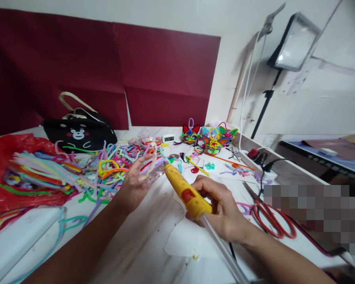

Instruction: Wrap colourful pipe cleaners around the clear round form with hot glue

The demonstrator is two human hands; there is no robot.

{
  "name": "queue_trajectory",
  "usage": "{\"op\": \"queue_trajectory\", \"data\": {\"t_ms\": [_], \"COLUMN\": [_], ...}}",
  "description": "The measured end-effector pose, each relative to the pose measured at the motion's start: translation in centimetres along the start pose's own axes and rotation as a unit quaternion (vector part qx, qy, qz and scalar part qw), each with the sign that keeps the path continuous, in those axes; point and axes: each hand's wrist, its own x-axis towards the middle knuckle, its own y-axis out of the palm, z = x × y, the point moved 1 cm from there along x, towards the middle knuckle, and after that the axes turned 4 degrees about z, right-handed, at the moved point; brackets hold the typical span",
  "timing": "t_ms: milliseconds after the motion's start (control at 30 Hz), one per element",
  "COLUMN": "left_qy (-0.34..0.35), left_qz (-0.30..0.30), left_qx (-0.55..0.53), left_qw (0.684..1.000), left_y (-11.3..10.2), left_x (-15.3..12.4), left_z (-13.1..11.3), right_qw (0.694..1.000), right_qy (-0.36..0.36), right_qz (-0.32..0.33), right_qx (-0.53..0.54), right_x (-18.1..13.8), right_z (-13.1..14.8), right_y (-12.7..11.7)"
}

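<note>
My right hand (pixel 221 209) is wrapped round a yellow hot glue gun (pixel 185 189), its tip pointing up and left. A long clear glue stick (pixel 221 244) runs out of its rear end. In my left hand (pixel 135 185) is a clear plastic piece (pixel 156 173) with a cream pipe cleaner (pixel 152 159) and a lilac one along it. The glue gun's tip is at the right edge of this piece; whether they touch I cannot tell. Fingers of my left hand hide part of the piece.
Heaped pipe cleaners (pixel 112 157) and a red plastic bag (pixel 0 157) lie left, near a black bag (pixel 79 132). Finished pipe-cleaner masks (pixel 214 144) stand at the back. Orange-handled scissors (pixel 272 217) lie right, near a power strip (pixel 263 169). A lamp (pixel 297 43) stands behind.
</note>
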Motion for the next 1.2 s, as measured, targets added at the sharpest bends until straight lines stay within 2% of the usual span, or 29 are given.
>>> {"op": "queue_trajectory", "data": {"t_ms": [233, 567, 833, 1200], "left_qy": [0.014, 0.006, -0.004, -0.011], "left_qz": [0.008, 0.018, -0.002, -0.002], "left_qx": [0.01, 0.01, 0.02, 0.028], "left_qw": [1.0, 1.0, 1.0, 1.0], "left_y": [-0.4, -0.1, 0.4, 0.6], "left_x": [0.1, 0.1, -0.1, 0.0], "left_z": [0.0, 0.0, -0.3, -0.1], "right_qw": [1.0, 0.999, 0.997, 0.995], "right_qy": [0.003, -0.031, -0.068, -0.055], "right_qz": [-0.001, 0.011, 0.029, 0.059], "right_qx": [0.003, -0.029, -0.035, -0.05], "right_x": [-0.1, -0.2, -0.2, -0.4], "right_z": [-0.1, -0.2, 0.0, 0.4], "right_y": [0.1, 0.4, 0.7, 1.0]}}
